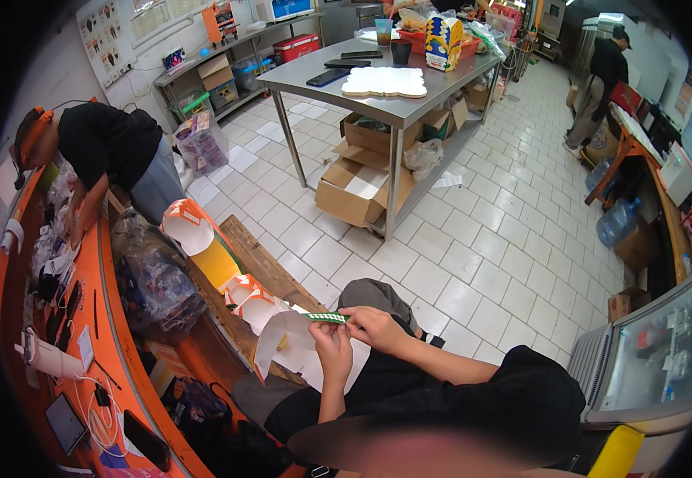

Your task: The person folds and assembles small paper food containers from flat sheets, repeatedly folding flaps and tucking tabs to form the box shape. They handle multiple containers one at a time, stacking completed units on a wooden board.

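Note:
A white paperboard carton piece [282, 338] with a curved edge lies over my lap, partly unfolded. Along its upper edge runs a green and white patterned strip [327, 317]. My left hand [332, 341] grips the board just below this strip, fingers closed. At the strip's right end, my right hand [374, 328] pinches the edge between thumb and fingers. Just beyond, an orange and white carton [250, 299] sits on a wooden bench [262, 253]. Farther along the bench are a yellow carton panel [217, 264] and another orange and white carton [187, 229].
An orange counter [127, 350] with phones, cables and a tumbler [50, 355] runs along the left, where another person [115, 151] bends over it. Ahead stands a steel table [394, 105] with cardboard boxes [354, 187] beneath. A glass-topped freezer [656, 350] is at the right.

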Demonstrator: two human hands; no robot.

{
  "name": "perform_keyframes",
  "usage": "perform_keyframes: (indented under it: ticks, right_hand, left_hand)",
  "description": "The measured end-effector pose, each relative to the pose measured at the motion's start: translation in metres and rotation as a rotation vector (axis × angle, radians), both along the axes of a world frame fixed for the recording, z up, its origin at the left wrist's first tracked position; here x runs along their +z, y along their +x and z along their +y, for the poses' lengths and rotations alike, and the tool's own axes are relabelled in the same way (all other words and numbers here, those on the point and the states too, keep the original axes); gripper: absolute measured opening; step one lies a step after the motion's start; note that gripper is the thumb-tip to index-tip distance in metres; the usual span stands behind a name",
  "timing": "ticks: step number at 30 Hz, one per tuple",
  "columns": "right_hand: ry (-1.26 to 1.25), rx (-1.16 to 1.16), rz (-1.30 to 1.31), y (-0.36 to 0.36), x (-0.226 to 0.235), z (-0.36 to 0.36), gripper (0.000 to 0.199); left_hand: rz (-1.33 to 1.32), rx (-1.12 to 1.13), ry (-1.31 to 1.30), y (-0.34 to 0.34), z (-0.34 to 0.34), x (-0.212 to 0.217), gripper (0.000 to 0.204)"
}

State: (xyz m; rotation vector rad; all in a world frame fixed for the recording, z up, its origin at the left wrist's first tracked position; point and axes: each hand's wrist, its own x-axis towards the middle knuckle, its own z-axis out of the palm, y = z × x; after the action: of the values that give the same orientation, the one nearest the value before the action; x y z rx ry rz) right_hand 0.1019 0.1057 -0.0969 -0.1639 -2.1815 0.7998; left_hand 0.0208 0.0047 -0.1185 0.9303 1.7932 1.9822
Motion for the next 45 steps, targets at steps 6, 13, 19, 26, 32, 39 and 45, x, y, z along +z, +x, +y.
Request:
perform_keyframes:
  ticks: [6,13,19,26,32,39,45]
  right_hand:
    - [0.019,-0.028,0.047,-0.002,0.004,0.001,0.016]
    - [-0.075,-0.062,0.092,0.005,0.017,0.014,0.012]
    - [-0.414,-0.092,0.092,0.008,0.016,0.01,0.022]
    - [-0.634,-0.102,-0.007,0.006,0.006,0.002,0.051]
    - [-1.119,0.365,0.012,0.02,0.016,0.034,0.103]
    - [-0.73,0.056,-0.269,0.022,0.019,0.048,0.042]
    - [-0.831,-0.123,-0.353,0.02,0.015,0.043,0.032]
  left_hand:
    - [-0.312,-0.011,0.091,-0.001,0.004,0.015,0.035]
    - [-0.346,-0.105,0.186,0.002,0.019,0.045,0.032]
    - [-0.2,-0.043,0.117,0.009,0.026,0.05,0.023]
    - [-0.022,-0.026,-0.045,0.003,0.023,0.04,0.011]
    - [0.661,0.056,-0.304,-0.003,0.005,0.026,0.006]
    - [0.947,-0.127,-0.575,0.023,-0.012,0.0,0.005]
    - [0.557,-0.349,-0.533,0.022,-0.022,0.008,0.013]
